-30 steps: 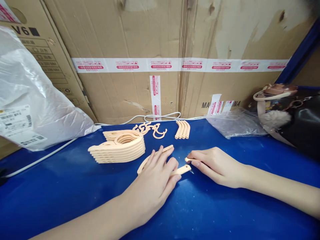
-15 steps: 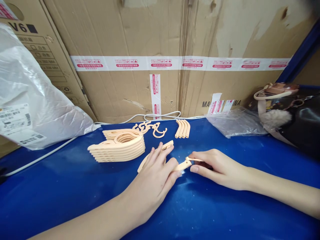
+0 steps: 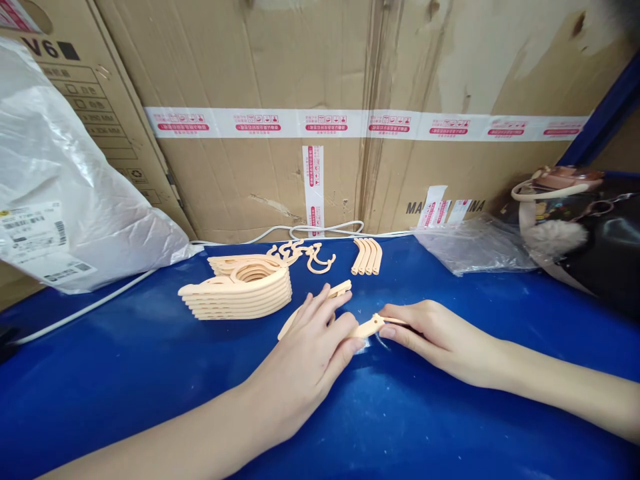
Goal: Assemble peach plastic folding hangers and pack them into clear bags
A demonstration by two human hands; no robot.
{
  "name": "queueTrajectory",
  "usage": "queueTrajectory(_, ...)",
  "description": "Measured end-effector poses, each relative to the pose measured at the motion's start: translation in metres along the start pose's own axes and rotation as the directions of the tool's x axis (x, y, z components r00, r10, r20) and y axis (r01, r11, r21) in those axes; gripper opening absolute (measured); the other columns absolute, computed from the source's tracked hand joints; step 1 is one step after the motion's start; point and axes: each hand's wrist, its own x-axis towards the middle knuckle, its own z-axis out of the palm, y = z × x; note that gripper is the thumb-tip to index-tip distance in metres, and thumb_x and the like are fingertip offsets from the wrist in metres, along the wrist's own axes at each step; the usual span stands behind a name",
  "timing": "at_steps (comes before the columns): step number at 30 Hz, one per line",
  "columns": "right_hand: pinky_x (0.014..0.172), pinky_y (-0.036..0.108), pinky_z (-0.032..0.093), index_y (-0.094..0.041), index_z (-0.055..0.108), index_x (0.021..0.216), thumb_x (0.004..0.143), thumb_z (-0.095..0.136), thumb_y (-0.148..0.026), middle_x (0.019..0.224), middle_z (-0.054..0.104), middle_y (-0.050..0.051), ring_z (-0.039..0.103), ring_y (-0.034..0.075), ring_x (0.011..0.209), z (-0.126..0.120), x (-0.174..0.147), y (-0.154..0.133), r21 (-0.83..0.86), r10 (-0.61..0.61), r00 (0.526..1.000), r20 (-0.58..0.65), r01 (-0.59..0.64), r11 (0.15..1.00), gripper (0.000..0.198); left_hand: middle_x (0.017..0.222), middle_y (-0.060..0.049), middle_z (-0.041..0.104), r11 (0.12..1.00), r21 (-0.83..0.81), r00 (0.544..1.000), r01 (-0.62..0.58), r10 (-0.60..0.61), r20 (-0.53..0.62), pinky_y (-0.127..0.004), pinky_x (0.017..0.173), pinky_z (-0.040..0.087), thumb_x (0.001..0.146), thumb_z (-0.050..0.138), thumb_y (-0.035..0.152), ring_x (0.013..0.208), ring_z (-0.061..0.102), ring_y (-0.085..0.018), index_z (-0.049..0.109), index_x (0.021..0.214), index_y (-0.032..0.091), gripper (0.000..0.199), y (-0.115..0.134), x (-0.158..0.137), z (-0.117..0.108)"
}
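My left hand (image 3: 320, 347) lies over a cream plastic hanger body (image 3: 369, 328), its fingers pressed on it and covering the middle. One end of the body sticks out beyond the fingertips, another toward the right. At that right end, which has a small hole, my right hand (image 3: 425, 333) pinches a thin cream plastic piece (image 3: 395, 321) between thumb and forefinger. The piece meets the hanger's end; most of it is hidden, so its exact kind is unclear.
Left of my hands stands a stack of cream hanger bodies (image 3: 237, 293). Behind are loose hooks (image 3: 320, 260) and several curved arms (image 3: 367, 257). A white cable (image 3: 280, 230) runs along cardboard boxes (image 3: 250, 180). A silver parcel bag (image 3: 90, 193), clear plastic bag (image 3: 470, 247) and black bag (image 3: 610, 247) flank the blue surface.
The thin piece in my right hand has turned slightly against the hanger's end, and the hole there faces up more. My left hand keeps its hold. The whole view has shifted a little.
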Motion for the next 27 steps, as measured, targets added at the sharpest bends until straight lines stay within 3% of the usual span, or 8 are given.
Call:
queueTrajectory(11,0.055,0.026,0.037,-0.016,0.062,0.095,0.102,0.024,-0.035,0.076,0.064,0.005,0.06,0.015,0.062,0.002,-0.007,0.007,-0.462,-0.202,0.979,-0.041,0.161,0.872,0.042,0.144,-0.004,0.043,0.999,0.025,0.999,-0.03,0.029,0.014,-0.05,0.117,0.018,0.102,0.028,0.031,0.143,0.02,-0.02,0.055,0.101,0.022,0.029,-0.001,-0.003,0.002)
queueTrajectory(27,0.054,0.026,0.035,-0.016,0.065,0.097,0.099,0.036,-0.033,0.067,0.056,0.001,0.052,0.012,0.056,0.005,-0.008,0.012,-0.531,-0.305,0.95,-0.074,0.221,0.818,0.034,0.145,-0.004,0.043,0.997,0.056,0.997,-0.048,0.045,0.059,-0.048,0.117,0.019,0.103,0.026,0.032,0.143,0.021,-0.02,0.055,0.103,0.022,0.03,-0.002,-0.002,0.004)
